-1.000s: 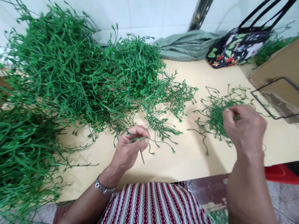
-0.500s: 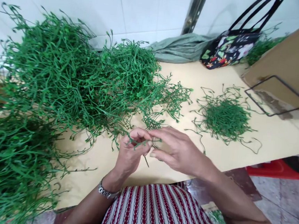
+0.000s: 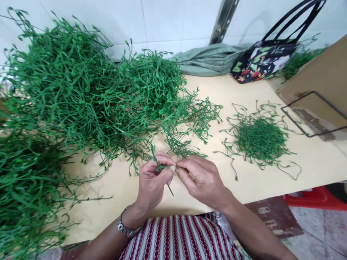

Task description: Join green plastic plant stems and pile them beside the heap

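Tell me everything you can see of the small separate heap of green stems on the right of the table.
The small heap is a roughly round, low mound of thin, dark-green stems, densely tangled in the middle, with curly strands straying outward. It looks like plastic, though I cannot be sure. It lies directly on the pale tabletop, apart from the larger green pile. Neither the left hand nor the right hand touches it.
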Demonstrator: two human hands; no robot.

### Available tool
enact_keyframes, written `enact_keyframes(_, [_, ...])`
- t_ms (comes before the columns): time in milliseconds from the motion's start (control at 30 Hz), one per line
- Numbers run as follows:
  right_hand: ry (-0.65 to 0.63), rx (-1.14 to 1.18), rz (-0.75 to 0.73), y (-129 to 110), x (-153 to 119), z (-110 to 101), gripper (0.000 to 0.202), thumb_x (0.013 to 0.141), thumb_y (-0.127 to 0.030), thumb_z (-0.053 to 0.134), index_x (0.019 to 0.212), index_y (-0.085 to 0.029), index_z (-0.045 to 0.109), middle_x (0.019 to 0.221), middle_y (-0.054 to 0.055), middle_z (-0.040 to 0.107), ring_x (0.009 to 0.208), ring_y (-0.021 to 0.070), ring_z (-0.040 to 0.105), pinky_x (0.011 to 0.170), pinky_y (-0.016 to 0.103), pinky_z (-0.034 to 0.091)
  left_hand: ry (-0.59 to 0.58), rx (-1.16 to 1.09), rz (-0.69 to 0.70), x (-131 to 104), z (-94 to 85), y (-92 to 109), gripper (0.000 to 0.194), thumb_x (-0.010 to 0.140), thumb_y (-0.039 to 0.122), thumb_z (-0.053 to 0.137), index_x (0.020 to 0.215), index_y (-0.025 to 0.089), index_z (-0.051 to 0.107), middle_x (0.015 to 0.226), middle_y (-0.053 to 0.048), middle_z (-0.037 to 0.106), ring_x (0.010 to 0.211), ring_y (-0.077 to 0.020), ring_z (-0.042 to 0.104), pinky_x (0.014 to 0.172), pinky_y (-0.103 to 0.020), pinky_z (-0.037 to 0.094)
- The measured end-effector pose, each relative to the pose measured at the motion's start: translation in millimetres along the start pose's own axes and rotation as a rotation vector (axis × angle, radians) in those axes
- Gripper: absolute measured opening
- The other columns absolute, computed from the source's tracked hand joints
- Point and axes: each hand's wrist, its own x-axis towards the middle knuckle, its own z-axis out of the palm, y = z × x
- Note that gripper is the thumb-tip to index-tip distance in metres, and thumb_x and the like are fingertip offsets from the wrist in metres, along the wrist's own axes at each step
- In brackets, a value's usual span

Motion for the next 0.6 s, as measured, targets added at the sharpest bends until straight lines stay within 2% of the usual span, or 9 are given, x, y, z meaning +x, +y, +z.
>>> enact_keyframes(133, [0.02,-0.099,-0.034,-0.4,-3.5,2.1,0.009,0.083,-0.011,0.051,0.077,-0.014,0.058,0.067,0.003,0.063,0.062,0.0132,0.055,0.06,0.027,0.045,-0.014,0.222,0.069,-2.5,-6.4,0.7,0.008,0.076,0.012,0.057,0.076,0.019,0.061,0.074,0.002,0.05,0.055,-0.006,0.043,0.049,-0.021,0.033])
enact_keyframes(233, [0.008,-0.141,-0.053,-0.8,-4.8,2.4,0.012,0.083,-0.012,0.05,0.074,-0.015,0.057,0.064,0.002,0.061,0.06,0.0126,0.052,0.059,0.026,0.042,-0.054,0.421,0.154,-0.9,-8.4,7.4,0.006,0.075,0.012,0.057,0.072,0.017,0.059,0.071,0.0,0.051,0.067,-0.011,0.047,0.058,-0.024,0.036])
enact_keyframes(300, [-0.009,-0.153,-0.056,-1.6,-4.8,2.6,0.016,0.083,-0.012,0.049,0.07,-0.016,0.056,0.061,0.001,0.058,0.058,0.0121,0.05,0.058,0.026,0.04,-0.093,0.513,0.185,0.6,-8.3,12.3,0.008,0.075,0.012,0.056,0.068,0.017,0.057,0.068,-0.001,0.05,0.067,-0.0123,0.047,0.058,-0.025,0.035])
enact_keyframes(400, [-0.045,-0.162,-0.064,-2.7,-5.1,2.9,0.02,0.084,-0.013,0.048,0.066,-0.016,0.055,0.057,0.001,0.053,0.057,0.0117,0.047,0.057,0.026,0.037,-0.092,0.589,0.179,1.5,-6.5,16.0,0.013,0.074,0.009,0.052,0.063,0.017,0.053,0.063,0.001,0.047,0.063,-0.0114,0.045,0.056,-0.024,0.033])
enact_keyframes(600, [-0.06,-0.141,-0.061,-2.5,-6.1,6.7,0.025,0.08,-0.01,0.045,0.058,-0.018,0.052,0.052,-0.001,0.047,0.054,0.0115,0.042,0.055,0.026,0.035,-0.011,0.609,0.095,-2.6,-2.4,11.2,0.014,0.068,0.005,0.047,0.061,0.017,0.047,0.059,0.003,0.043,0.056,-0.0096,0.041,0.049,-0.022,0.029])
